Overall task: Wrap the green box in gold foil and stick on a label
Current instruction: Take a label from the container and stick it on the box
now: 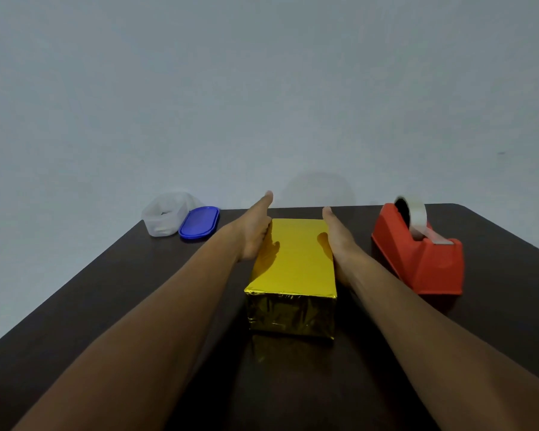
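Box (291, 269) is sitting fully covered in shiny, creased gold foil; left hand (253, 234) and right hand (336, 241) are pressing flat against its sides.

Wrapped box (293, 262) mid-table (495, 321), tape dispenser (417, 250) right, tub (164, 219) and seemingly its lid (199, 224) far left.

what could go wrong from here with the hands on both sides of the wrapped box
The left hand and right hand press flat on the long sides of the gold-wrapped box; the foil looks slick, so lifting it this way might let it slip. The near end is crinkled and may unfold. No label shows on the visible faces.
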